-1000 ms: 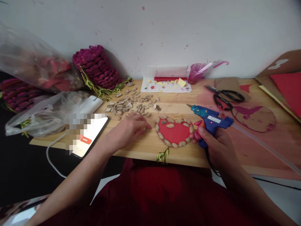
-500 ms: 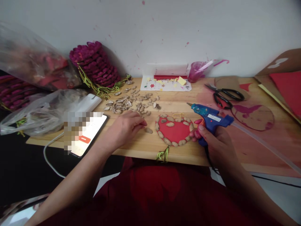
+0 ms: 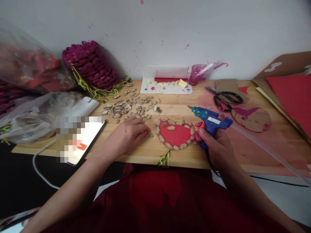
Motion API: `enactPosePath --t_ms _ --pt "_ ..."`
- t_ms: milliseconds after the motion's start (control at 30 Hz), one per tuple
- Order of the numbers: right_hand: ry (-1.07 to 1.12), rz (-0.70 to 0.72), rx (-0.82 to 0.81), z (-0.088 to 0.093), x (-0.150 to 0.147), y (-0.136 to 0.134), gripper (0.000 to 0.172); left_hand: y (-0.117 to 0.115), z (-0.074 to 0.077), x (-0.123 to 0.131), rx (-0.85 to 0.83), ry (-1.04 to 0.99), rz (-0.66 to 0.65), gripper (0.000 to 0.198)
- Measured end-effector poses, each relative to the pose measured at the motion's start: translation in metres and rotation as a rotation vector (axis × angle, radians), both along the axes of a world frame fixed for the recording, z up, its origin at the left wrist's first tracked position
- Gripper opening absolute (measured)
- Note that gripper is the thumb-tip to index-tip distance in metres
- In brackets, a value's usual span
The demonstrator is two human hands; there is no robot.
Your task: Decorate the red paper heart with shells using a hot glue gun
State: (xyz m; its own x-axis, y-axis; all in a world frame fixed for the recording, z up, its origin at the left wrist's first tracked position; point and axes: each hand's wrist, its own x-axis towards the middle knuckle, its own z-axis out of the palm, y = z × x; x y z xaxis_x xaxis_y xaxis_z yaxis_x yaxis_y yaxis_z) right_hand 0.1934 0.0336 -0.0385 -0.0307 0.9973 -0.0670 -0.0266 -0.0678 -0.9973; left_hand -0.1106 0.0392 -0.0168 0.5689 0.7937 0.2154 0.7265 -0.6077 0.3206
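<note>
My right hand is wrapped around the handle of a blue hot glue gun, whose nozzle points left above the table. A clear glue stick trails out of its back. Just left of it lies a red heart edged with peanut shells, with a couple more shells inside its upper left. Fingers bent together, my left hand rests low over the wood, its fingertips closed on a single peanut shell. Behind that hand is a loose pile of peanut shells.
A lit phone lies left, near plastic bags and a purple woven cylinder. Star-covered white card and a pink cup stand at the wall. Black-handled scissors and red sheets are right.
The view has turned slightly right, so everything sits further left. My left fingertips have come onto the lone peanut shell. My right hand still holds the glue gun beside the heart.
</note>
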Motion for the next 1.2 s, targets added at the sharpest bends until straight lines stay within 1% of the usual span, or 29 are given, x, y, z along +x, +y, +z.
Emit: enactPosePath --t_ms 133,233,400,733,833,900,967,1033,1100,1133,1200 --pt "-0.029 0.000 -0.009 0.003 0.000 0.000 0.013 0.003 -0.007 0.002 0.021 -0.007 -0.027 0.021" --pt "-0.034 0.009 -0.018 0.005 -0.001 0.000 0.015 0.005 -0.008 0.004 0.034 -0.014 -0.045 0.022" --pt "0.026 0.020 -0.015 0.003 -0.002 0.001 0.016 0.005 -0.002 0.007 0.008 -0.002 -0.056 0.023" --pt "0.034 0.007 0.004 0.001 -0.001 0.000 0.019 0.005 0.004 0.013 -0.013 0.087 -0.061 0.026" --pt "0.036 0.005 -0.001 0.001 -0.001 0.000 0.017 0.004 0.006 0.013 -0.011 0.100 -0.050 0.028" --pt "0.041 0.005 -0.005 0.001 -0.002 0.000 0.016 0.003 0.007 0.012 -0.017 0.069 -0.027 0.026" --pt "0.049 0.007 -0.004 0.001 -0.002 0.000 0.015 0.003 0.009 0.009 -0.048 -0.030 0.054 0.021" --pt "0.059 0.014 0.001 0.000 -0.001 0.000 0.014 0.003 0.011 0.008 -0.161 -0.213 0.197 0.015" --pt "0.061 0.023 0.009 0.000 -0.001 -0.001 0.014 0.004 0.013 0.009 -0.378 -0.476 0.320 0.016" --pt "0.059 0.033 0.011 0.001 -0.001 -0.002 0.014 0.004 0.014 0.011 -0.503 -0.628 0.357 0.021" --pt "0.057 0.067 -0.003 0.005 0.000 -0.007 0.015 0.004 0.013 0.016 -0.746 -0.938 0.389 0.029"
